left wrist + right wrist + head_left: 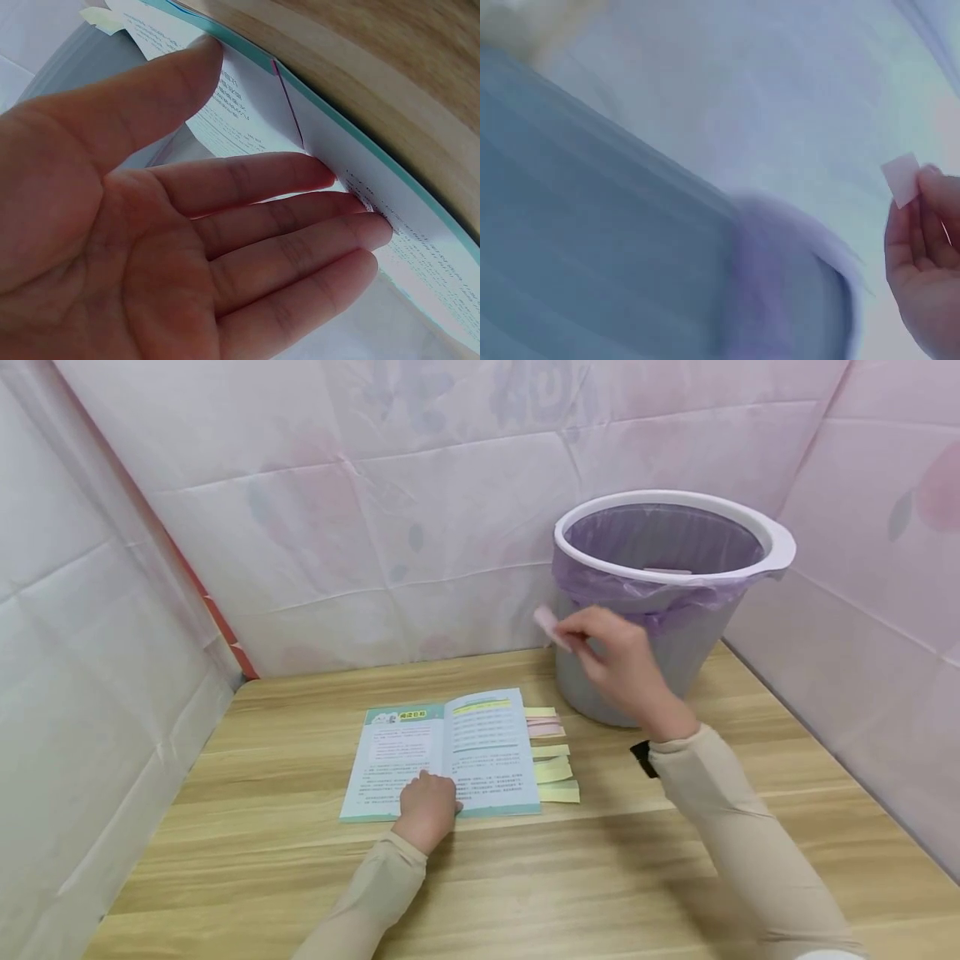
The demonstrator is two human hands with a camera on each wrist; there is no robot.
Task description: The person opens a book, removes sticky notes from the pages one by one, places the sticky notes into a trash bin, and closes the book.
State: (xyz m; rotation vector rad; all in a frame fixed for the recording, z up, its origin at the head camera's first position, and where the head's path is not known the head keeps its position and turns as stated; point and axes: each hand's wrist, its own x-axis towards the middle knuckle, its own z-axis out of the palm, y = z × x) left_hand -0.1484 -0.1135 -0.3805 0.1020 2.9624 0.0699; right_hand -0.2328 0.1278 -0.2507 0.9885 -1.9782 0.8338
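An open book (487, 768) lies on the wooden table, with several yellow, pink and green sticky tabs (553, 770) jutting from its right edge. My left hand (427, 802) rests on the lower middle of the book; in the left wrist view its fingers are fairly straight, with the fingertips touching the page. Raised in front of the trash bin, my right hand (618, 664) pinches a small pale pink sticky tab (551, 627) between thumb and fingers. That tab (901, 180) also shows in the right wrist view, off to the side of the bin.
The grey trash bin (675, 643), with a white rim and purple liner bag (600, 577), stands at the table's back right. A pale piece (667, 572) shows inside it. A small black object (643, 758) lies partly behind my right forearm. Patterned cloth walls (337, 527) surround the table.
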